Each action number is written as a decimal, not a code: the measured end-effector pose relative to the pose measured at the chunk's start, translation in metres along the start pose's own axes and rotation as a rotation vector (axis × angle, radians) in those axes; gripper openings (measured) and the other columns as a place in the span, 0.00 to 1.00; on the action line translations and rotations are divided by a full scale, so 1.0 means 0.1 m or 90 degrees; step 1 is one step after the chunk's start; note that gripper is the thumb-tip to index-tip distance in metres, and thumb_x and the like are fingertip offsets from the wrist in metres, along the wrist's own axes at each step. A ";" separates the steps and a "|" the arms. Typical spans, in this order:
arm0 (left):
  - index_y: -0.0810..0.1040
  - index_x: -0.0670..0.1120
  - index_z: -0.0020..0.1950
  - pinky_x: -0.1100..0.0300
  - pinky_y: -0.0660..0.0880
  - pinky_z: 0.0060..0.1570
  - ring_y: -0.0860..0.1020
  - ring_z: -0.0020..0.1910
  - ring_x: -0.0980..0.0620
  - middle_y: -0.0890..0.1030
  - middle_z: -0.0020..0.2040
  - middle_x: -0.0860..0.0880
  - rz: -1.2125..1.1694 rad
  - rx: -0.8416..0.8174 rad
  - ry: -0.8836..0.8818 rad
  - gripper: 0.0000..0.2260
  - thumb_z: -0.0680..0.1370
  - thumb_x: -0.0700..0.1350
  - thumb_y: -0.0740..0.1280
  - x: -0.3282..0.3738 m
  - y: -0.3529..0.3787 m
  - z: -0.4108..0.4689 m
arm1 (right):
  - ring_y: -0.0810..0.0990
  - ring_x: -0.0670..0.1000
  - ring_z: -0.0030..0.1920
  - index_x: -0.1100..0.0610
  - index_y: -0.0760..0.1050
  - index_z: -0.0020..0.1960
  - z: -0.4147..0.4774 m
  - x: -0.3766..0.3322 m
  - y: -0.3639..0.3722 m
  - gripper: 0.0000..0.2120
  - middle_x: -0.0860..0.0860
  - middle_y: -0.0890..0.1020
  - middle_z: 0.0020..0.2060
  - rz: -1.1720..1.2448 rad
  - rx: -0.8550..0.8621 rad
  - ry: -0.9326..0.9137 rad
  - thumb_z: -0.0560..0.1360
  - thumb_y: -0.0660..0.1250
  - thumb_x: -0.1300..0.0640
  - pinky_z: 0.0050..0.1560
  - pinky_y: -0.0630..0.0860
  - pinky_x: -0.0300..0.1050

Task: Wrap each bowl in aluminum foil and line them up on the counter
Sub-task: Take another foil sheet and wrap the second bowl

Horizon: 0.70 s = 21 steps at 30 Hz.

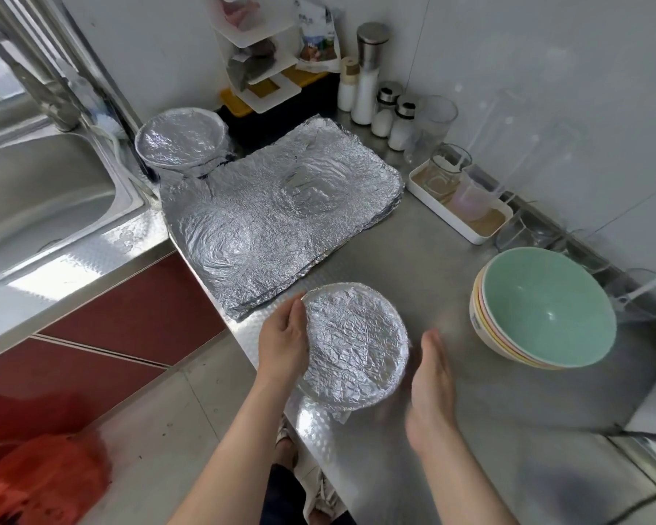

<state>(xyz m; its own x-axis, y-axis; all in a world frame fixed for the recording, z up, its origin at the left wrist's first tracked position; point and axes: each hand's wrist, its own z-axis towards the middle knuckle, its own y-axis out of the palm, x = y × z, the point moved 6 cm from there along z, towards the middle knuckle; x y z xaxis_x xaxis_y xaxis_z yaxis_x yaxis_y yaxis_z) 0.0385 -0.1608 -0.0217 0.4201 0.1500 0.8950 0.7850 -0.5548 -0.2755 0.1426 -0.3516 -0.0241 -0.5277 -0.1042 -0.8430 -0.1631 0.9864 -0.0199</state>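
Observation:
A foil-covered bowl [355,344] sits at the steel counter's front edge, its top sealed with crinkled aluminum foil. My left hand [283,341] grips its left rim, fingers curled round the side. Just right of the bowl, my right hand [430,392] is blurred, with straight fingers, and holds nothing. A stack of flat foil sheets [281,217], dented with round bowl marks, lies on the counter behind. Another foil-wrapped bowl [182,142] stands at the back left beside the sink. A stack of unwrapped bowls [546,308], the top one green inside, sits to the right.
A steel sink [42,198] with a tap lies at the left. Salt shakers and bottles [379,104] line the back wall, with a white tray of glasses [459,198] to their right. A red bag [38,483] lies on the floor.

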 end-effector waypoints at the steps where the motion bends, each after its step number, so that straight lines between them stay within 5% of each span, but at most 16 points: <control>1: 0.79 0.41 0.61 0.38 0.75 0.43 0.80 0.42 0.33 0.82 0.44 0.37 0.006 0.008 0.000 0.17 0.83 0.51 0.58 0.00 -0.01 0.00 | 0.62 0.36 0.64 0.53 0.61 0.76 0.02 -0.03 0.04 0.21 0.43 0.64 0.73 -0.004 -0.005 -0.004 0.83 0.55 0.54 0.62 0.58 0.33; 4: 0.79 0.38 0.54 0.47 0.69 0.35 0.73 0.29 0.45 0.76 0.29 0.50 0.005 0.024 -0.006 0.16 0.83 0.50 0.58 0.01 0.00 -0.02 | 0.64 0.36 0.62 0.55 0.62 0.75 0.09 -0.08 0.15 0.21 0.44 0.66 0.72 -0.010 -0.016 -0.020 0.83 0.56 0.54 0.59 0.61 0.31; 8: 0.75 0.33 0.59 0.37 0.73 0.38 0.78 0.37 0.33 0.80 0.38 0.36 -0.021 0.025 -0.011 0.20 0.83 0.50 0.58 0.04 0.02 -0.05 | 0.68 0.41 0.62 0.57 0.67 0.72 0.14 -0.11 0.24 0.18 0.45 0.72 0.65 -0.021 -0.029 -0.027 0.83 0.56 0.55 0.43 0.70 0.21; 10: 0.73 0.30 0.57 0.37 0.73 0.38 0.75 0.33 0.37 0.79 0.33 0.41 -0.027 0.029 -0.012 0.21 0.83 0.50 0.58 0.03 0.02 -0.06 | 0.73 0.45 0.63 0.57 0.71 0.68 0.17 -0.11 0.27 0.17 0.47 0.75 0.63 -0.043 -0.026 -0.048 0.83 0.55 0.54 0.58 0.75 0.36; 13: 0.73 0.31 0.56 0.30 0.73 0.44 0.77 0.42 0.25 0.77 0.45 0.26 -0.028 0.025 -0.004 0.21 0.83 0.51 0.58 0.05 0.05 -0.08 | 0.76 0.47 0.59 0.58 0.75 0.64 0.20 -0.09 0.31 0.17 0.48 0.79 0.57 -0.104 -0.018 -0.084 0.83 0.54 0.52 0.66 0.71 0.51; 16: 0.73 0.32 0.55 0.34 0.75 0.41 0.78 0.38 0.30 0.78 0.42 0.27 -0.015 0.035 -0.005 0.21 0.83 0.51 0.58 0.00 0.05 -0.05 | 0.78 0.50 0.48 0.61 0.78 0.51 0.23 -0.08 0.32 0.17 0.52 0.81 0.46 -0.163 0.002 -0.127 0.83 0.54 0.52 0.58 0.74 0.54; 19: 0.75 0.32 0.54 0.52 0.70 0.34 0.73 0.29 0.46 0.74 0.27 0.48 0.002 0.055 -0.008 0.19 0.83 0.50 0.58 -0.03 0.03 -0.04 | 0.74 0.52 0.38 0.64 0.74 0.41 0.28 -0.05 0.31 0.19 0.59 0.79 0.36 -0.195 0.016 -0.153 0.83 0.54 0.54 0.46 0.74 0.56; 21: 0.75 0.32 0.56 0.47 0.72 0.35 0.77 0.32 0.40 0.78 0.31 0.45 0.008 0.058 -0.006 0.19 0.83 0.49 0.58 -0.02 0.02 -0.04 | 0.72 0.52 0.36 0.63 0.72 0.38 0.28 -0.05 0.32 0.19 0.59 0.77 0.33 -0.203 0.017 -0.157 0.83 0.55 0.54 0.43 0.73 0.54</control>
<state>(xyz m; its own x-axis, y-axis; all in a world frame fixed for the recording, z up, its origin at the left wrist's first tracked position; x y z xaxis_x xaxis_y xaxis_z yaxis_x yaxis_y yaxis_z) 0.0375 -0.1658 -0.0228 0.4336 0.1512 0.8883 0.8179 -0.4797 -0.3176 0.1633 -0.3162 -0.0359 -0.2383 -0.3748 -0.8959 -0.2626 0.9130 -0.3122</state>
